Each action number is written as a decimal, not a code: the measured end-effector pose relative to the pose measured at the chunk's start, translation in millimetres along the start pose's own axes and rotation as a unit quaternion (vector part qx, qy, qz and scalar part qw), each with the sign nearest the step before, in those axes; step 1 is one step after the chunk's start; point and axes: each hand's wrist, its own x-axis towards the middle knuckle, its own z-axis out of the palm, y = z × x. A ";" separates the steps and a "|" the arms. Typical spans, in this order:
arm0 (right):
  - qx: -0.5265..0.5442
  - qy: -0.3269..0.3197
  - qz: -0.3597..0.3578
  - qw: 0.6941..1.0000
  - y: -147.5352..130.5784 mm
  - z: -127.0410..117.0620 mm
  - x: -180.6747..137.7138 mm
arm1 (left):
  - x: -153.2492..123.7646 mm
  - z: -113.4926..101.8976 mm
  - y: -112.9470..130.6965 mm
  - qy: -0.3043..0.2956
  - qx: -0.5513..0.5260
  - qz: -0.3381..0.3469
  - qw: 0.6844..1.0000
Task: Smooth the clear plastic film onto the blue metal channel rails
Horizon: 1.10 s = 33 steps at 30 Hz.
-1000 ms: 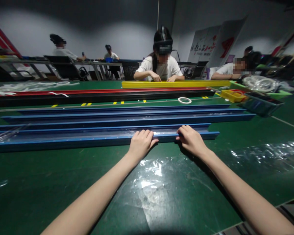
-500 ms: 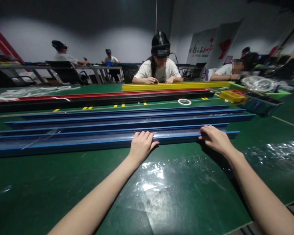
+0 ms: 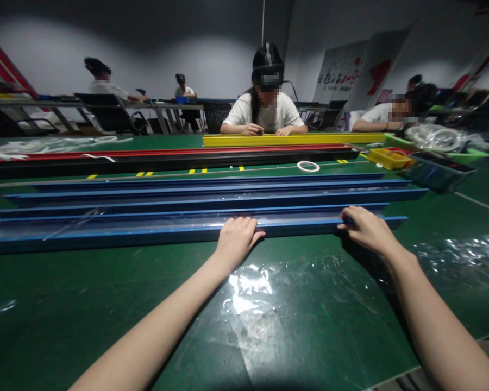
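The nearest of several long blue channels (image 3: 146, 234) lies crosswise on the green table (image 3: 65, 304) in front of me. A strip of clear film shows along its inside. My left hand (image 3: 236, 239) sits near the channel's middle with the fingers curled over its near wall. My right hand (image 3: 364, 228) grips the same channel close to its right end, fingers hooked over the top edge. Both forearms reach out over a crinkled sheet of clear plastic (image 3: 252, 288) on the table.
More blue channels (image 3: 212, 195) lie behind, then a black and red one (image 3: 167, 157) and a yellow one (image 3: 293, 139). A tape ring (image 3: 308, 166), a yellow tray (image 3: 389, 158) and a dark bin (image 3: 440, 171) stand at right. A person (image 3: 267, 103) works opposite, with others nearby.
My right hand has slid to the right, and the nearest blue channel has shifted right with it. My left hand has stayed in place on the channel.
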 end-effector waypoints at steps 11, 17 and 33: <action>-0.005 -0.023 0.010 1.000 0.5 0.9 2.2 | 6.5 -10.0 0.3 -0.082 -0.018 -0.031 0.996; -0.045 -0.008 -0.028 0.999 -16.7 -1.8 4.3 | 6.2 -8.6 0.3 -0.069 -0.024 -0.032 0.997; 0.150 0.045 -0.118 0.981 -129.9 25.8 27.0 | 0.9 3.7 -1.9 -0.003 -0.009 0.004 1.000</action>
